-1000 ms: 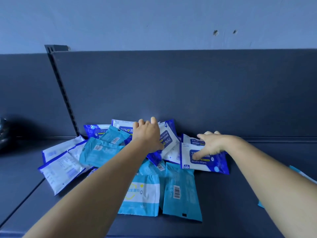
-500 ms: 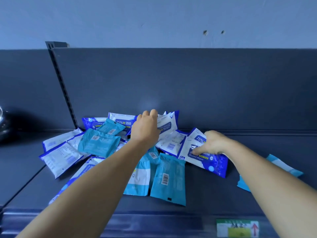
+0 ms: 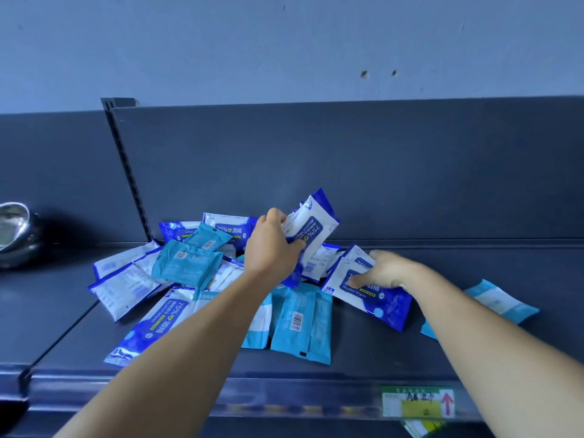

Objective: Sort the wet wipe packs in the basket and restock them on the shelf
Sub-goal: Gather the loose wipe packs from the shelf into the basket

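Note:
A heap of wet wipe packs lies on the dark shelf (image 3: pixel 395 352): several blue-and-white alcohol wipe packs and several teal packs (image 3: pixel 301 324). My left hand (image 3: pixel 273 248) grips a blue-and-white alcohol wipe pack (image 3: pixel 311 227) and holds it lifted and tilted above the heap. My right hand (image 3: pixel 384 270) rests on another blue-and-white alcohol wipe pack (image 3: pixel 369 292) at the heap's right side, fingers curled over its top edge, thumb pressing its face. One more teal pack (image 3: pixel 496 300) lies apart at the right, partly hidden by my right forearm. No basket is in view.
The shelf's back panel (image 3: pixel 379 172) stands right behind the heap, with a slotted upright post (image 3: pixel 126 165) at its left. A shiny metal pot (image 3: pixel 15 232) sits on the neighbouring shelf at far left. A price label (image 3: pixel 417 401) hangs on the front rail.
My left hand has lifted a blue-and-white pack up out of the heap. My right hand has kept its hold on the pack at the right, which shifted slightly. The view tilted down.

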Tool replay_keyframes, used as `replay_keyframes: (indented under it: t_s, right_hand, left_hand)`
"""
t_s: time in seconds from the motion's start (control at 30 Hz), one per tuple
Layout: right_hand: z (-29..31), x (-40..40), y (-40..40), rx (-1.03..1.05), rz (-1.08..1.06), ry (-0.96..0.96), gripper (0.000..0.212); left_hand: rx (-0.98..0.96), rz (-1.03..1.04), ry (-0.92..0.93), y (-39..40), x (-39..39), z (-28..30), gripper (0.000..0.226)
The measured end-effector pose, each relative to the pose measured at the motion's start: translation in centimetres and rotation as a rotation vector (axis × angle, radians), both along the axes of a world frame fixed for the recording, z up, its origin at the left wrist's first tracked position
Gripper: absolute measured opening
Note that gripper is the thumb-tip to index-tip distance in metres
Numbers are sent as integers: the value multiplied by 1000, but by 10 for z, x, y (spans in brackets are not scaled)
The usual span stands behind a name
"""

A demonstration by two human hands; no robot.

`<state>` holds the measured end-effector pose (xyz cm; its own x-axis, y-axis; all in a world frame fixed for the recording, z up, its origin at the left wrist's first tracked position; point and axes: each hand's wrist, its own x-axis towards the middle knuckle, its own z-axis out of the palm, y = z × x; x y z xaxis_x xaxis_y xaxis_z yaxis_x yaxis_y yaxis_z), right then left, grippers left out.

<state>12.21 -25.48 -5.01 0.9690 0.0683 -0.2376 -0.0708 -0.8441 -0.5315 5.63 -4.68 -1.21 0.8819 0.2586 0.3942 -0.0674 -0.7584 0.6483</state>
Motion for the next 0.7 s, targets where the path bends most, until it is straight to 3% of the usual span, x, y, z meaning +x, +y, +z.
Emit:
replay_keyframes:
  t_s: [0.07,0.2,0.37,0.7]
  right_hand:
    - [1,-1,2,62,-36,0,58]
    - [-1,-1,6,136,-100,-33,74]
    - [-2,-9,-2,281,-195,-135,53]
    - [27,-63,-18,182,-417,-494,44]
  left_hand:
    - [-30,-3,18,-2,-1,-3,31]
    - [-36,-13,25,-9,-3,-6,30]
    - [-84,-12,16,-13,-3,-9,30]
    - [-190,-108,-20,-34,-12,-4,28]
